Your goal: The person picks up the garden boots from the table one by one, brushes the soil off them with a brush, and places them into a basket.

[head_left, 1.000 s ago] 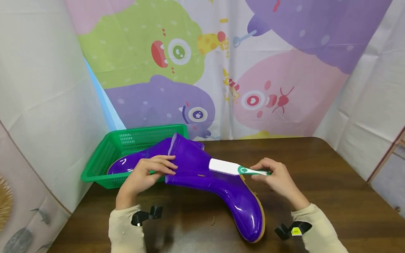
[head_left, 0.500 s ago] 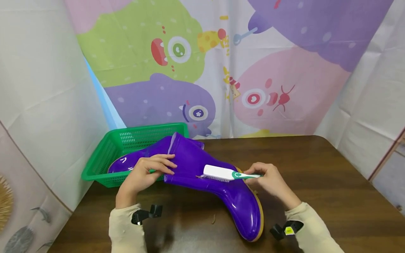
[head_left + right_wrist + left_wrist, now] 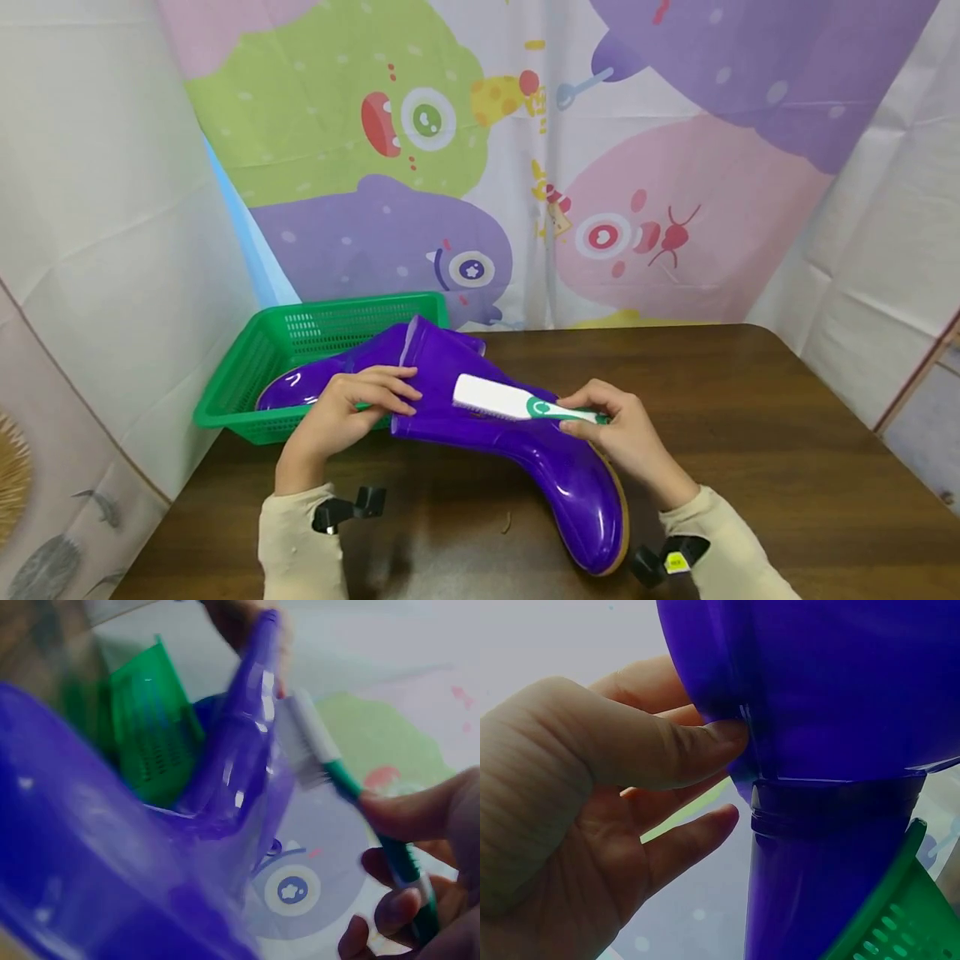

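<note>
Cartoon-monster cloth hangs behind a dark wooden table. At left, a green basket holds one purple rain boot. Left hand pinches the second boot's shaft rim; right hand grips a white-green brush, bristles on the shaft. Brushing seems midway, foot untouched.

Both forearms, in cream sleeves with a black strap at each wrist, reach up from the lower edge toward 12 o'clock. The left hand lies palm down, fingers pointing toward 3 o'clock, thumb pressing against them in a pinch. The right hand angles toward 10 o'clock, its grip curled, fingertips folded under the thumb.
</note>
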`<state>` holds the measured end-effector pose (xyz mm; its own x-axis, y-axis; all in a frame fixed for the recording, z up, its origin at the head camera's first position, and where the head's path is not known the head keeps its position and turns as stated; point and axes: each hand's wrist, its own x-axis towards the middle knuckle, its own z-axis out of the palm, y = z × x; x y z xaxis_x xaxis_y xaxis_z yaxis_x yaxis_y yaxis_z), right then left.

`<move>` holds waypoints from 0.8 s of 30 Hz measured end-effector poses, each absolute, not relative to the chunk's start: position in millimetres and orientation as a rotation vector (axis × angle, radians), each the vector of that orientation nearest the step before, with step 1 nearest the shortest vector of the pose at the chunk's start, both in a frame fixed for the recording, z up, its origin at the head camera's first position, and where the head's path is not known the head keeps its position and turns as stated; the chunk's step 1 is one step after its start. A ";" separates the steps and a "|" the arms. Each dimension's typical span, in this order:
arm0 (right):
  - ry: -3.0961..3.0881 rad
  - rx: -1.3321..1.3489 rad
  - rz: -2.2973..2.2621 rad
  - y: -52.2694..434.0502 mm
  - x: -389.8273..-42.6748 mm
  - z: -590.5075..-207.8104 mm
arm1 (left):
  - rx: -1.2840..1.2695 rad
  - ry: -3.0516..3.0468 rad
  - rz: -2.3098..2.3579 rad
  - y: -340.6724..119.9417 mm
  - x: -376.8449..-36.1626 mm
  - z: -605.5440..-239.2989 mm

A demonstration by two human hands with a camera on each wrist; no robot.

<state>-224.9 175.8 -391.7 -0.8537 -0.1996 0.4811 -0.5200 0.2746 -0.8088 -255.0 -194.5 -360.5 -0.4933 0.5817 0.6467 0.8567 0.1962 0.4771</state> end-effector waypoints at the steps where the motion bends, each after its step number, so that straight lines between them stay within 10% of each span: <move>1: -2.276 0.683 1.588 172.2 -224.3 -392.4 | -1.354 -2.155 -1.191 -194.5 -254.9 -360.4; 24: -2.490 0.438 1.378 215.7 -226.8 -377.0 | -1.344 -2.177 -1.185 -195.3 -255.9 -361.9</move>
